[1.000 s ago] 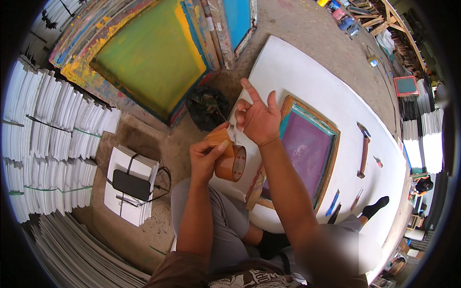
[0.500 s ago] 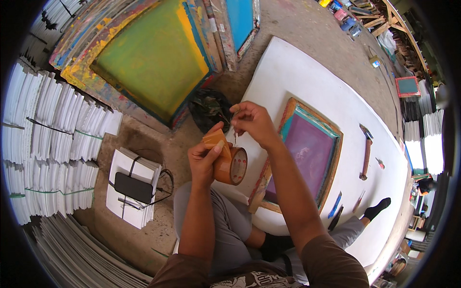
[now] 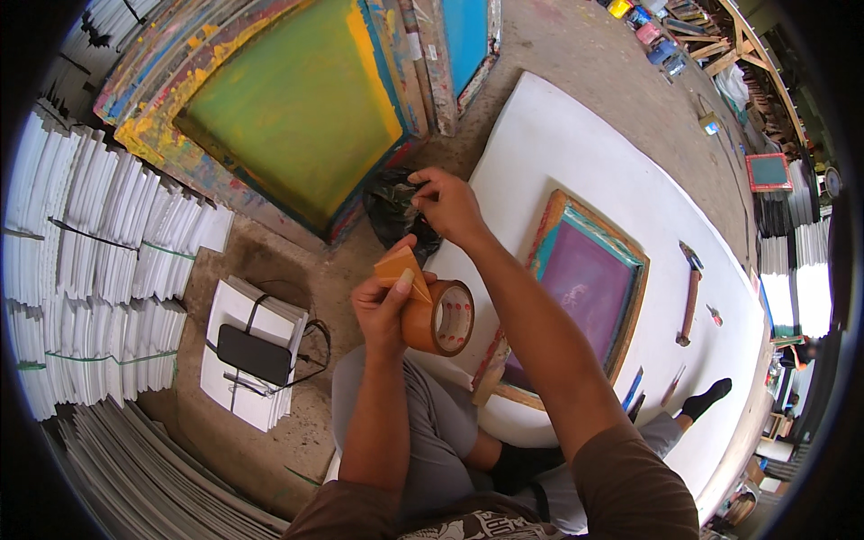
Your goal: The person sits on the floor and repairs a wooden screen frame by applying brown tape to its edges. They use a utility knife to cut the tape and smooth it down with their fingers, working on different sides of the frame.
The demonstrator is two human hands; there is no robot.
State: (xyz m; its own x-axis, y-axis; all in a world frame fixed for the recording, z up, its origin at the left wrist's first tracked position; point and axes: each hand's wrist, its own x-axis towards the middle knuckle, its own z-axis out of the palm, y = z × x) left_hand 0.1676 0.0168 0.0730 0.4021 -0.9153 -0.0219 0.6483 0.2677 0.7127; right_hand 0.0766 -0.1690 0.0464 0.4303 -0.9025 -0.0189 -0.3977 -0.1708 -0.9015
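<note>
My left hand (image 3: 382,306) is closed on a wide roll of brown packing tape (image 3: 417,324), its round core facing right. A folded flap of the tape (image 3: 401,266) stands up under my thumb. Further out, my right hand (image 3: 445,203) hovers over a crumpled black plastic bag (image 3: 382,211), thumb and fingertips pinched toward each other. Whatever lies between those fingertips is too small to make out. Right of my right forearm, a wood-framed printing screen (image 3: 576,301) with purple mesh lies on a white board (image 3: 684,198).
A hammer (image 3: 689,297), a blue cutter knife (image 3: 633,386) and other small tools lie on the board. Large paint-stained screens (image 3: 297,117) lean ahead on the left. Paper stacks (image 3: 81,216) rise at the left. A black phone (image 3: 255,353) rests on a strapped paper bundle (image 3: 225,391).
My right hand has moved away from the tape, forward and slightly left, to above the black bag. My left hand keeps its grip on the roll, which has shifted slightly right.
</note>
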